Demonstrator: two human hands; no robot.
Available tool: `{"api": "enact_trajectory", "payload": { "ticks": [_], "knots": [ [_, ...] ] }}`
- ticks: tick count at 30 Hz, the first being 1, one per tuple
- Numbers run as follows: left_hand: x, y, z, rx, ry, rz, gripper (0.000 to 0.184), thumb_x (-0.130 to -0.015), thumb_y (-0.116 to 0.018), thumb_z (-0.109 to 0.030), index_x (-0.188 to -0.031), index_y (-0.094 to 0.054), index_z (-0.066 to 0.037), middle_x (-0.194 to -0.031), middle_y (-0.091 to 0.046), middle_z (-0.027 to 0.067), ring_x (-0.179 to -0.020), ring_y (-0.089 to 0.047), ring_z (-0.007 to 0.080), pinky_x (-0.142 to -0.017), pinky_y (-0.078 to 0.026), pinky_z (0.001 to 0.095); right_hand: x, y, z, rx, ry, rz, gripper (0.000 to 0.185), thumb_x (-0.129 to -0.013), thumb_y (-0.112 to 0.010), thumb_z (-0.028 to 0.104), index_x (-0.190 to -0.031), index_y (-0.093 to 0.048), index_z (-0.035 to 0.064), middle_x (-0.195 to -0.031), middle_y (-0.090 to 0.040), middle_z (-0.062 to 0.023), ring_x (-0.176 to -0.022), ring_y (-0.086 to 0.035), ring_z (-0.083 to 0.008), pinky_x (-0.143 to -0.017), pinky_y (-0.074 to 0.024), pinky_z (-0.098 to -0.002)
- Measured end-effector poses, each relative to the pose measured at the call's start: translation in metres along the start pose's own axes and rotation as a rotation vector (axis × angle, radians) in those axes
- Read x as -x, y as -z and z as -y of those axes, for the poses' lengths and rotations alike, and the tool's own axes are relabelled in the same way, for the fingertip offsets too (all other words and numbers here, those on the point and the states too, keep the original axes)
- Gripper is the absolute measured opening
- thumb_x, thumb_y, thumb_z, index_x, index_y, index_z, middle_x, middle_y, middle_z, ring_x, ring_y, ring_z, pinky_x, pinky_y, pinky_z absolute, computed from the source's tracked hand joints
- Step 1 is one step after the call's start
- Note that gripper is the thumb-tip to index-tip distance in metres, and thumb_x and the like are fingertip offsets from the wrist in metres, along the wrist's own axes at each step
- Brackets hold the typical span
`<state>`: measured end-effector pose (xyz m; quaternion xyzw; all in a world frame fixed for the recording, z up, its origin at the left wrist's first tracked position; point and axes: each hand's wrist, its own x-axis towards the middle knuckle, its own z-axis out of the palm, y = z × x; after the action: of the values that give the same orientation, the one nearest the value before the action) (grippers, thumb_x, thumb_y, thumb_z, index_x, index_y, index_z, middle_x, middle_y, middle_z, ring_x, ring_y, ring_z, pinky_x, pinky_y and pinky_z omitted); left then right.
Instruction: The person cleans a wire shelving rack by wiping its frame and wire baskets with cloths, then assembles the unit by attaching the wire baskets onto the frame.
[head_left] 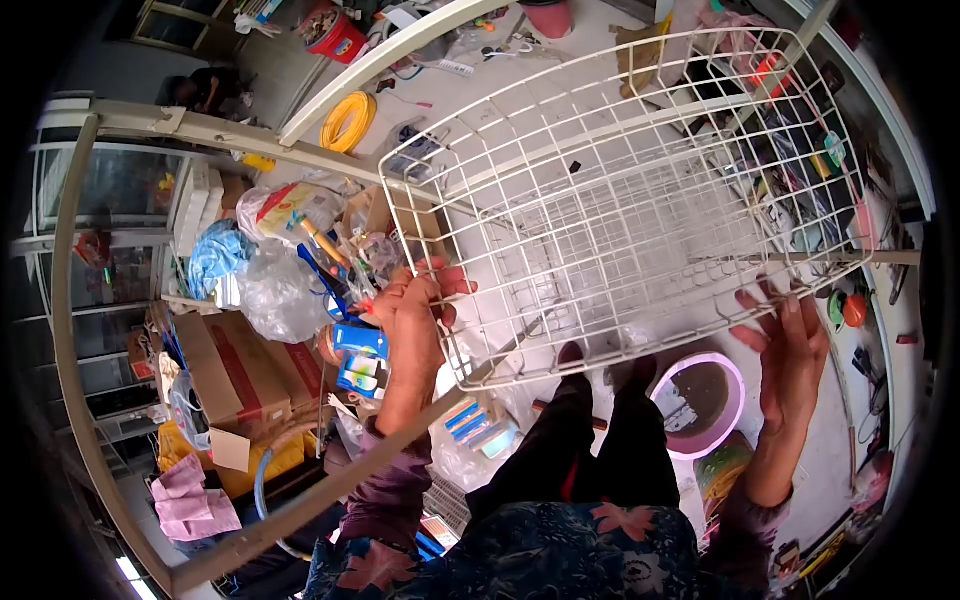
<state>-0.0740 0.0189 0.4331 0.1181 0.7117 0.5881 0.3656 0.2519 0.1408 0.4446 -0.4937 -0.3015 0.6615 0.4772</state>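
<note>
A large white wire basket (pixel 600 365) is tilted in front of me, its grid spread across the upper right of the head view. At its near left corner, my left hand (pixel 412 315) has its fingers curled about the edge wires. My right hand (pixel 785 350) is by the near right rim, fingers apart and fingertips at the wires. Whether those fingertips bear any of the basket's weight I cannot tell. Through the grid the pale floor shows, and a beige metal frame (pixel 380 455) runs around and beneath the basket.
Cardboard boxes (pixel 235 375), plastic bags (pixel 280 290) and blue packets (pixel 360 345) crowd the left side. A pink-rimmed tub (pixel 735 400) stands by my feet. Farther off are a yellow hose coil (pixel 348 122) and a red bucket (pixel 335 38). A person (pixel 210 90) is at the back left.
</note>
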Motion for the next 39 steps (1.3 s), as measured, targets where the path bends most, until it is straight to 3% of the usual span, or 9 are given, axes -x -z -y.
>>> {"api": "enact_trajectory", "payload": {
  "ticks": [2, 4, 7, 12, 15, 21, 26, 31, 39],
  "knots": [
    [-0.004, 0.002, 0.003, 0.010, -0.021, -0.035, 0.026, -0.074, -0.041, -0.003, -0.095, -0.052, 0.007, -0.081, -0.063, 0.0160, -0.068, -0.065, 0.0209, -0.043, -0.038, 0.0227, 0.021, 0.020, -0.001, 0.053, -0.019, -0.006, 0.037, -0.090, -0.051, 0.015, -0.116, -0.045, -0.0101, -0.105, -0.058, -0.0243, -0.088, -0.063, -0.0299, -0.058, -0.0575, -0.0346],
    [-0.006, 0.001, 0.003, -0.023, -0.021, -0.042, 0.025, -0.073, -0.041, -0.004, -0.094, -0.052, 0.006, -0.081, -0.063, 0.0154, -0.068, -0.065, 0.0211, -0.044, -0.039, 0.0229, 0.048, 0.019, 0.015, 0.155, -0.260, 0.254, 0.042, -0.091, -0.050, 0.021, -0.117, -0.043, -0.0108, -0.098, -0.059, -0.0275, -0.082, -0.065, -0.0301, -0.061, -0.0576, -0.0335],
    [-0.005, 0.005, 0.004, -0.049, -0.013, -0.013, 0.022, -0.078, -0.049, -0.011, -0.095, -0.054, 0.002, -0.081, -0.064, 0.0140, -0.067, -0.065, 0.0198, -0.049, -0.043, 0.0227, 0.101, -0.033, 0.045, 0.103, -0.123, 0.363, 0.048, -0.091, -0.051, 0.027, -0.118, -0.041, -0.0112, -0.093, -0.060, -0.0286, -0.079, -0.065, -0.0305, -0.061, -0.0573, -0.0339],
    [-0.014, 0.018, 0.005, -0.179, -0.037, 0.015, 0.033, -0.083, -0.060, -0.038, -0.088, -0.058, -0.005, -0.077, -0.064, 0.0083, -0.066, -0.061, 0.0152, -0.055, -0.045, 0.0263, 0.120, -0.050, 0.057, -0.609, 0.363, 0.999, 0.035, -0.090, -0.054, 0.023, -0.122, -0.052, 0.0091, -0.125, -0.047, -0.0251, -0.107, -0.050, -0.0438, -0.089, -0.0386, -0.0544],
    [-0.021, 0.018, 0.004, -0.078, -0.119, 0.013, 0.035, -0.085, -0.058, -0.040, -0.088, -0.060, -0.005, -0.081, -0.062, 0.0047, -0.071, -0.056, 0.0122, -0.065, -0.044, 0.0258, 0.104, -0.041, 0.072, -0.863, -0.120, 1.323, 0.048, -0.091, -0.051, 0.020, -0.133, -0.038, 0.0021, -0.133, -0.037, -0.0264, -0.124, -0.032, -0.0471, -0.097, -0.0298, -0.0606],
    [-0.041, 0.005, -0.004, 0.057, 0.118, 0.158, 0.071, -0.083, -0.042, -0.063, -0.116, -0.049, -0.001, -0.107, -0.058, 0.0116, -0.101, -0.056, 0.0217, -0.083, -0.044, 0.0372, 0.068, -0.019, 0.023, -0.933, -0.072, 1.558, 0.047, -0.086, -0.061, 0.021, -0.126, -0.047, 0.0012, -0.115, -0.054, -0.0263, -0.103, -0.055, -0.0431, -0.080, -0.0487, -0.0548],
    [-0.054, 0.004, -0.016, 0.260, 0.184, 0.305, 0.085, -0.080, -0.037, -0.071, -0.114, -0.045, 0.007, -0.109, -0.056, 0.0195, -0.104, -0.056, 0.0287, -0.085, -0.046, 0.0419, 0.056, 0.012, -0.034, -0.235, -0.206, 0.549, 0.083, -0.080, -0.064, 0.038, -0.133, -0.022, -0.0106, -0.123, -0.044, -0.0309, -0.111, -0.050, -0.0372, -0.091, -0.0445, -0.0447],
    [-0.064, 0.002, -0.023, 0.272, 0.260, 0.299, 0.085, -0.080, -0.039, -0.069, -0.112, -0.042, 0.009, -0.105, -0.056, 0.0246, -0.100, -0.057, 0.0338, -0.087, -0.046, 0.0452, 0.030, -0.009, -0.075, -0.254, -0.171, 0.481, 0.072, -0.085, -0.058, 0.029, -0.136, -0.021, -0.0068, -0.137, -0.029, -0.0283, -0.127, -0.033, -0.0372, -0.104, -0.0284, -0.0444],
    [-0.076, -0.001, -0.027, 0.320, 0.130, 0.242, 0.071, -0.083, -0.044, -0.062, -0.098, -0.049, 0.008, -0.097, -0.058, 0.0243, -0.093, -0.060, 0.0328, -0.082, -0.050, 0.0429, 0.016, -0.049, -0.095, -0.406, -0.209, 0.522, 0.077, -0.084, -0.060, 0.033, -0.137, -0.019, -0.0048, -0.136, -0.031, -0.0273, -0.127, -0.033, -0.0366, -0.105, -0.0276, -0.0477]
  ]
}}
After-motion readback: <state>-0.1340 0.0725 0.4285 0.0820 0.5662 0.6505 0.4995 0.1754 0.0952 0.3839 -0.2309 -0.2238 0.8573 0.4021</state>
